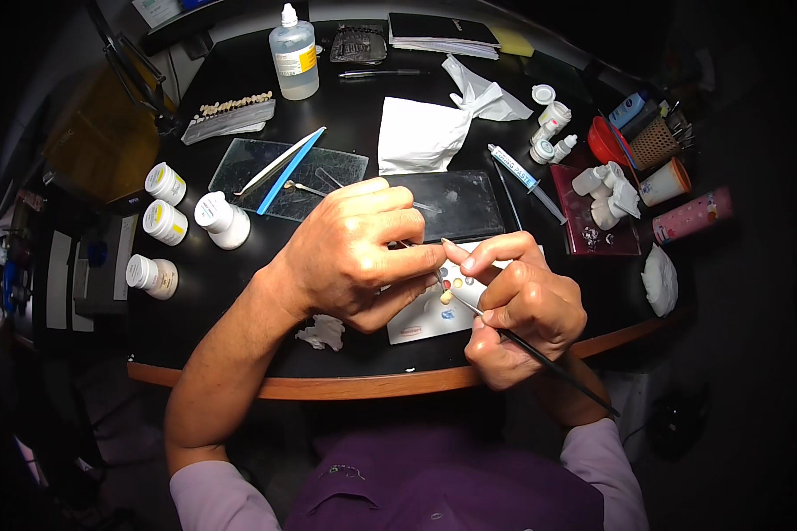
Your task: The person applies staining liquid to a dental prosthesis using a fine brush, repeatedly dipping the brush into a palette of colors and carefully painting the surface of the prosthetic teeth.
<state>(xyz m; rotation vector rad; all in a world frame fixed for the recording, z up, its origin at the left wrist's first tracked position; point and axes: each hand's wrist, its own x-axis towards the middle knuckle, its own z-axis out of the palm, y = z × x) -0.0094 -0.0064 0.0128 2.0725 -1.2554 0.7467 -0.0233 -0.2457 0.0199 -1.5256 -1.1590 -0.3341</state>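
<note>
My right hand [531,310] is closed round a thin black-handled brush [549,363]. The brush's fine tip meets a small yellowish tooth-like piece [446,298] between my hands. My left hand [363,252] is closed, its thumb and fingers pinching a thin metal instrument [439,278] that shows only in part; the tooth-like piece appears to sit at its end. Fingertips of both hands nearly touch. Below them lies a white card [407,320] printed with small coloured spots. Behind my hands rests a dark flat case [469,199].
A glass slab [239,168] bears a blue-and-white tool pair [283,181]. White jars [226,221] stand at left, a large bottle [294,57] behind. White tissue [421,133], a syringe [527,181] and a red tray [576,239] with small bottles lie right. Crumpled tissue [323,333] sits near the front edge.
</note>
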